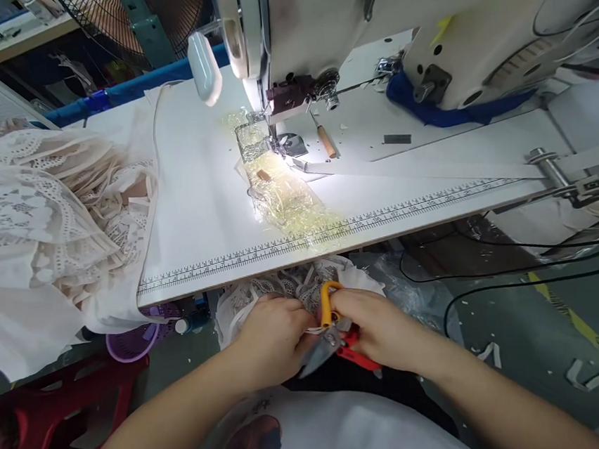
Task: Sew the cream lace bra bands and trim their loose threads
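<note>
Below the table's front edge, my left hand (272,333) is closed on a piece of white lace fabric (284,286) held in my lap. Touching it from the right, my right hand (378,326) grips thread snips (331,334) with an orange loop, red handle and grey blades. The blades point left and down, toward my left hand. Where the blades meet the fabric is hidden between my fingers.
A white sewing machine (365,27) stands on the white table (195,192), which has a ruler strip (301,242) along its front edge. Lace garments (33,208) are heaped at the left. A red stool (48,425) and purple basket (130,339) sit below left. Cables (522,281) trail on the floor at right.
</note>
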Available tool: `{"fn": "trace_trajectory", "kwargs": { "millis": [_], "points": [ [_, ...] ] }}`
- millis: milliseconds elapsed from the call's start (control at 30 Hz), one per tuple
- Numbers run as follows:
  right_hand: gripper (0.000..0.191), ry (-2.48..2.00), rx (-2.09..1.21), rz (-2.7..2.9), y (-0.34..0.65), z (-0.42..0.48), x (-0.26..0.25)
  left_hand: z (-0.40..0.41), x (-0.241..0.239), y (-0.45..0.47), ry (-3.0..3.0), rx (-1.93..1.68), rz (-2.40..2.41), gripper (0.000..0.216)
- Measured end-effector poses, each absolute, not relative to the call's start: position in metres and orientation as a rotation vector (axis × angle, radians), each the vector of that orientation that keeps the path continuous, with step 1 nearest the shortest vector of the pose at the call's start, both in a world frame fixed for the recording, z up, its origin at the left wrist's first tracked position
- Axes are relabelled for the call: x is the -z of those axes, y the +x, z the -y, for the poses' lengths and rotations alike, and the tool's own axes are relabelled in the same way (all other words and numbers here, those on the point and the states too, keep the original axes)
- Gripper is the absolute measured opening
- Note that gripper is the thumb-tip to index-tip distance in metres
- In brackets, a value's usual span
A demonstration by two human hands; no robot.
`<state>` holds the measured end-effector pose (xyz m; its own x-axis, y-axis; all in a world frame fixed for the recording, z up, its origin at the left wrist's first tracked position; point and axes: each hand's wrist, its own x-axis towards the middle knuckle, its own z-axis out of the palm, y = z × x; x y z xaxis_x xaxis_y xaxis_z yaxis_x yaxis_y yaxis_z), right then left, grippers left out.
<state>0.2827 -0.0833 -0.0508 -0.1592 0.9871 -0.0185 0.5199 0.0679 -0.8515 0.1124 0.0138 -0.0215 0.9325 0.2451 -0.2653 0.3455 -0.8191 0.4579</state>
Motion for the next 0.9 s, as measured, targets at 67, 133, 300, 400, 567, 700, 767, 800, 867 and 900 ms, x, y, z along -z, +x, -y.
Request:
{"fn": "trace_trajectory", "kwargs": {
  "millis": [67,133,300,400,567,700,767,800,867,900],
  "points": [
    [0.024,-1.507,-1.035,1.737,0.275,0.076,0.054,-0.017,0.02,0.111,2.613,0.317,-0.389,0.005],
    [0.024,-1.479,-1.085,1.732,0.274,0.073,0.056,-0.021,0.015,0.107,2.642,0.369,-0.348,0.007],
    [0.021,-1.389,-1.245,1.618,0.281,0.077,0.051,-0.039,0.002,0.084,2.692,0.457,-0.333,0.018],
    [0.024,-1.378,-1.302,1.56,0.283,0.078,0.051,-0.049,-0.004,0.07,2.657,0.466,-0.371,0.023],
    [0.024,-1.352,-1.361,1.551,0.285,0.082,0.054,-0.059,-0.009,0.052,2.377,0.217,-0.523,0.02],
    [0.018,-1.368,-1.418,1.549,0.286,0.088,0.055,-0.052,-0.001,0.043,2.006,-0.055,-0.664,0.012],
    [0.013,-1.419,-1.398,1.591,0.287,0.092,0.056,-0.045,0.005,0.042,1.864,-0.124,-0.71,0.009],
    [0.012,-1.447,-1.379,1.618,0.287,0.095,0.057,-0.042,0.009,0.043,1.813,-0.147,-0.74,0.009],
    [0.012,-1.478,-1.345,1.664,0.289,0.099,0.061,-0.035,0.015,0.047,1.764,-0.193,-0.803,0.01],
    [0.012,-1.479,-1.34,1.674,0.29,0.102,0.064,-0.032,0.017,0.049,1.762,-0.224,-0.831,0.009]
  ]
}}
